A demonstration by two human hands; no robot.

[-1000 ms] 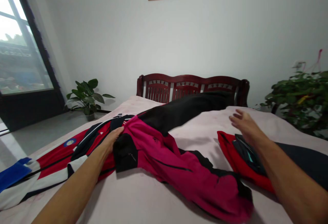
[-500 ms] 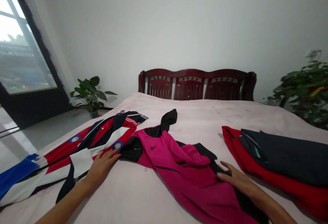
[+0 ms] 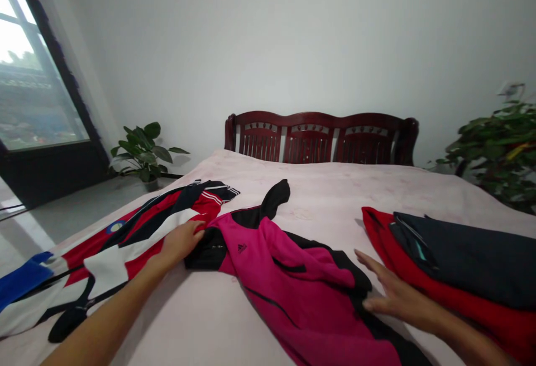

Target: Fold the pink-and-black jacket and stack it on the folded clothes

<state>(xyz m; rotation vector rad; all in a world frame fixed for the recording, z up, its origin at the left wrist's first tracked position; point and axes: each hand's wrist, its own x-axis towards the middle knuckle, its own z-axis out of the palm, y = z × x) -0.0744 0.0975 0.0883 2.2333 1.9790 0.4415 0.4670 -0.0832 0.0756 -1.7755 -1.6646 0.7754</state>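
Note:
My left hand (image 3: 182, 241) lies palm down, fingers outstretched, where a red, white and navy striped jacket (image 3: 167, 236) meets a pink and black jacket (image 3: 285, 288). Its fingertips touch the black upper corner of the pink jacket; the thumb is not clearly visible. My right hand (image 3: 396, 296) is open, thumb and fingers apart, beside the black right edge of the pink jacket. The pink jacket is spread across the bed with folds in its middle, one black sleeve (image 3: 276, 197) pointing toward the headboard.
On the right of the pale pink bedsheet (image 3: 326, 187) lie a folded dark garment (image 3: 473, 254) and a red one (image 3: 397, 260). A blue cloth (image 3: 25, 279) lies far left. Beyond are a dark wooden headboard (image 3: 310, 137) and potted plants (image 3: 144, 151) on both sides.
The pink jacket is spread wider: its left corner has shifted left and its right black part rightward. The striped jacket has slid left. My right hand has moved slightly right, its fingers now spread.

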